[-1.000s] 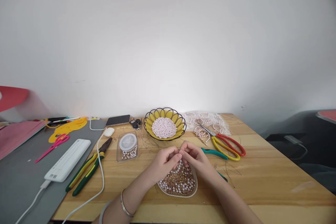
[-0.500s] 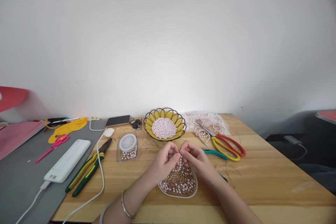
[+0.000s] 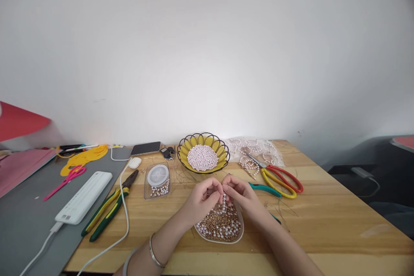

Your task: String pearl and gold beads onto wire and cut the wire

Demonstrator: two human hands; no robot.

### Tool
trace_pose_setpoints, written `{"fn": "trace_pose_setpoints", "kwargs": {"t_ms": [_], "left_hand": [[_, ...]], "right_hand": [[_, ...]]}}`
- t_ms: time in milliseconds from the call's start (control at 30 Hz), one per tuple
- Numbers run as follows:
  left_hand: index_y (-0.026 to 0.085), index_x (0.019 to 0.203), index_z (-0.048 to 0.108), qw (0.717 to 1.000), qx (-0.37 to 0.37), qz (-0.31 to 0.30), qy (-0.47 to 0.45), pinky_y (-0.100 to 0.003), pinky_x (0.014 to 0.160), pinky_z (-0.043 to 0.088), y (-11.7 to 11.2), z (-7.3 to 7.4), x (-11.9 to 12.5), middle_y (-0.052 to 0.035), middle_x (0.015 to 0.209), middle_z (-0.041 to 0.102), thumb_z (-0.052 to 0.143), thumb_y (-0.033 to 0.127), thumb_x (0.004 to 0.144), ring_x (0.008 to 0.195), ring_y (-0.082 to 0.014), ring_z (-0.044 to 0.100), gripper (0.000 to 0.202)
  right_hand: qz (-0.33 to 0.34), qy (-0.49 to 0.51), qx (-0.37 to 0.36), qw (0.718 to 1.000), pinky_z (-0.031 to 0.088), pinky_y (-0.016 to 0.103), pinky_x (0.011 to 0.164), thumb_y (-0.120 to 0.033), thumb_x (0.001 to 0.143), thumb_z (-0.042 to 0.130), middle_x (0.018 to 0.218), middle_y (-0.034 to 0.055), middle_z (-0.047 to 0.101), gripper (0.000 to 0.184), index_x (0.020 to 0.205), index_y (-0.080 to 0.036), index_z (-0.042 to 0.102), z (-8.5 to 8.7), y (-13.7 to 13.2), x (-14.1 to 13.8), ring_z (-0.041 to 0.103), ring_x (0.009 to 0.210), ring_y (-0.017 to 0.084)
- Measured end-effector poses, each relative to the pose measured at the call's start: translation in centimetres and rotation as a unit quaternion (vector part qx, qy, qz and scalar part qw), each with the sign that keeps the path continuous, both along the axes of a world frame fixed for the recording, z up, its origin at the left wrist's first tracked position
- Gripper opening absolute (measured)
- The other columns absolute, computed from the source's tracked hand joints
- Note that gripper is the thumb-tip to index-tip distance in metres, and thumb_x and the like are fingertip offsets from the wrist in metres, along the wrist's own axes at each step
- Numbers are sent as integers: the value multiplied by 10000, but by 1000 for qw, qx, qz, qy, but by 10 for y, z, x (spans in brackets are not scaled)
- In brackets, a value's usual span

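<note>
On the table, a dish of beads lies near the front edge at centre. The left hand and right hand meet over its far rim, a bead strand pinched between them. Beyond stands a basket of beads. To the left lie a spool box, pliers and, on a mat, a power strip. Scissors lie to the right, before a bag of strands.

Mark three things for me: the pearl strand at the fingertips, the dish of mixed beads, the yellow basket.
pearl strand (image 3: 223, 199), head view, on the pearls hanging above the dish.
dish of mixed beads (image 3: 220, 241), head view, on its near rim.
yellow basket (image 3: 221, 150), head view, on its bare right-hand wall.
</note>
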State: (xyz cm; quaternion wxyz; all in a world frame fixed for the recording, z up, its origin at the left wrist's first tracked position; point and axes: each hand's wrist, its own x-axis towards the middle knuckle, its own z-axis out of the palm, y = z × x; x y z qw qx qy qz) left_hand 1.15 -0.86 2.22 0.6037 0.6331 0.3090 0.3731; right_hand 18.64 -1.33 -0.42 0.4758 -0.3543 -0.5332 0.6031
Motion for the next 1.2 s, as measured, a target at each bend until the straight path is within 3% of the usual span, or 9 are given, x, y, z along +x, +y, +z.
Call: {"fn": "trace_pose_setpoints", "kwargs": {"t_ms": [167,300,600,933,1200], "left_hand": [[167,746,547,1000,-21,-13,-17,-225,517,312,2,-3,-1,31,626,496,609,622,892,527,-93,407,482],[176,718,526,998,-45,-26,-27,-222,492,270,3,-6,-1,61,569,423,597,703,872,491,-81,343,554],[168,709,540,998,4,-46,-31,-233,504,296,3,-6,0,10,579,510,541,690,922,522,-104,420,563],[215,892,435,998,4,-24,-52,-194,441,289,0,-9,-1,48,577,582,521,609,981,436,-76,388,413],[226,900,413,998,-6,-32,-57,-206,504,300,-2,-6,0,62,604,558,576,475,974,500,-87,382,307]], "right_hand": [[2,-8,10,1000,404,253,569,-581,848,753,640,-24,586,419,788,-183,636,1,-1,1,512,585,127],[11,-8,20,1000,403,254,575,-584,858,742,645,-23,588,423,783,-182,635,0,0,1,514,588,126],[6,-13,28,1000,381,249,560,-587,869,729,625,-22,616,428,777,-188,607,-3,0,0,523,561,121],[3,-16,41,999,395,264,572,-569,899,703,620,-27,603,402,781,-197,608,-5,-2,0,524,564,135],[-4,-23,52,998,375,269,560,-565,897,704,608,-28,602,405,759,-204,582,-6,-1,0,496,550,135]]}}
